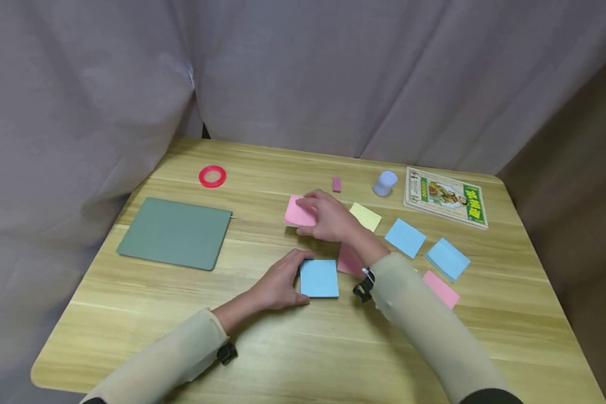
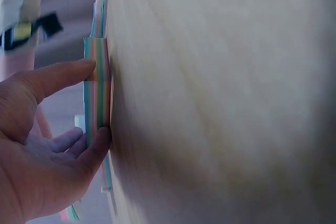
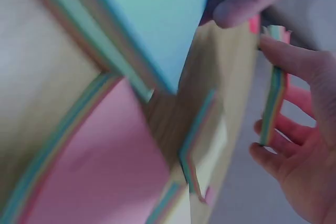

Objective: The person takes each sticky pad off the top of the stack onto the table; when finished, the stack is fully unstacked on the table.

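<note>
My left hand (image 1: 280, 283) holds a blue-topped pad of sticky notes (image 1: 319, 279) by opposite edges near the table's middle. In the left wrist view, its finger and thumb press the multicoloured layered sides of the pad (image 2: 97, 98). Farther back, my right hand (image 1: 330, 216) pinches a pink-topped sticky note pad (image 1: 298, 212) just above the table. Striped edges of that pad (image 3: 274, 106) show between thumb and fingers in the right wrist view. Another pink pad (image 1: 350, 261) lies partly hidden beneath my right forearm. A yellow pad (image 1: 367, 216) lies beside the right hand.
Two blue pads (image 1: 405, 238) and a pink pad (image 1: 441, 289) lie to the right. A green notebook (image 1: 177, 233) and red ring (image 1: 202, 177) are left. Toward the back are a small pink block (image 1: 336, 184), a pale purple cylindrical object (image 1: 385, 183) and illustrated booklets (image 1: 444, 196).
</note>
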A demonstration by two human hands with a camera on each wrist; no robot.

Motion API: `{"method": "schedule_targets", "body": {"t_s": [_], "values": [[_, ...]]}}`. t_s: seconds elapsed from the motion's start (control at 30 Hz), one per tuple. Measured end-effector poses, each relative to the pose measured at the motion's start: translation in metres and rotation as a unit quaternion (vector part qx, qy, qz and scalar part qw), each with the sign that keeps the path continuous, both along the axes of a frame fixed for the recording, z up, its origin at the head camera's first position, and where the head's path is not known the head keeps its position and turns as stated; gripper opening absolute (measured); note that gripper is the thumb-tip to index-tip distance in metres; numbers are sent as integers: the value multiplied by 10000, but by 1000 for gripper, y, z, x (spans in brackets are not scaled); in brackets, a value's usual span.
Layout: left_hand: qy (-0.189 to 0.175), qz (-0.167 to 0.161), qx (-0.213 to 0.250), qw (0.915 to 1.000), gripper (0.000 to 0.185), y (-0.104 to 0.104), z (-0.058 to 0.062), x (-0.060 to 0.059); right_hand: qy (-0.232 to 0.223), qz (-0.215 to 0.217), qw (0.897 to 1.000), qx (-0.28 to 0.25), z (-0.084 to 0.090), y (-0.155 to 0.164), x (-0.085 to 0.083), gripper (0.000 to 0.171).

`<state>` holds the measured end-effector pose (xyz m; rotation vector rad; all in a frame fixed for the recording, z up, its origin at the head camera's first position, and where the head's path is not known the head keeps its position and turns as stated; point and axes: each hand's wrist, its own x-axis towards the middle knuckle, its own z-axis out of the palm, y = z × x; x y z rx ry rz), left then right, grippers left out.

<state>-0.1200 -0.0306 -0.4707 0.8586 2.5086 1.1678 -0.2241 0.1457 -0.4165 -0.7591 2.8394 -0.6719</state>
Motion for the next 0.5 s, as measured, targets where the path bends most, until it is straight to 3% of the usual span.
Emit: {"method": "schedule_targets", "body": {"t_s": [0.2, 0.33, 0.5], "values": [[98, -35, 23, 9999, 88, 1, -2, 0, -54, 5, 9991, 428, -19, -35, -30, 68], [194, -73, 75, 9998, 87, 1, -3, 0, -18, 234, 9953, 938, -27, -49, -37, 66], [225, -40, 97, 9997, 85, 0, -2, 0, -114, 328, 9933, 1105, -32, -56, -40, 65]]}}
